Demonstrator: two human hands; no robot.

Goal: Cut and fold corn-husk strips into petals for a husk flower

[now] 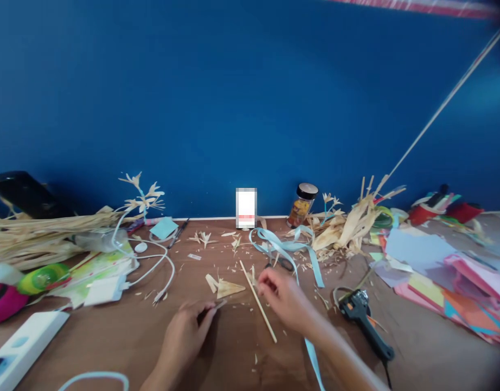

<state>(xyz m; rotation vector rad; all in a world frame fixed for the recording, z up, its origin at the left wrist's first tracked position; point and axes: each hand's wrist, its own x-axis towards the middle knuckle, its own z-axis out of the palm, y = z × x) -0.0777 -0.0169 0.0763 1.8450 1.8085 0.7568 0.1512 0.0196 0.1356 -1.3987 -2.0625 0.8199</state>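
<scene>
My left hand [188, 328] is closed, pinching a small, thin, pale sliver [221, 304] between thumb and forefinger. My right hand [285, 297] has its fingers curled together; whether anything is in them is hidden. Just left of it, a thin wooden stick [258, 302] lies slantwise on the brown table [217, 369]. A triangular piece of dried husk [230, 288] lies beyond my left fingertips. Past my right hand, dark-handled scissors [286, 264] lie partly covered by a light blue ribbon [318, 270], which also runs under my right forearm.
A glue gun [366, 320] lies to the right, with colored paper [421, 250] beyond it. A jar [302, 205] and dried husks [351, 222] stand by the blue wall. On the left are husk flowers [144, 201], white cables [170, 266] and a power strip [30, 347].
</scene>
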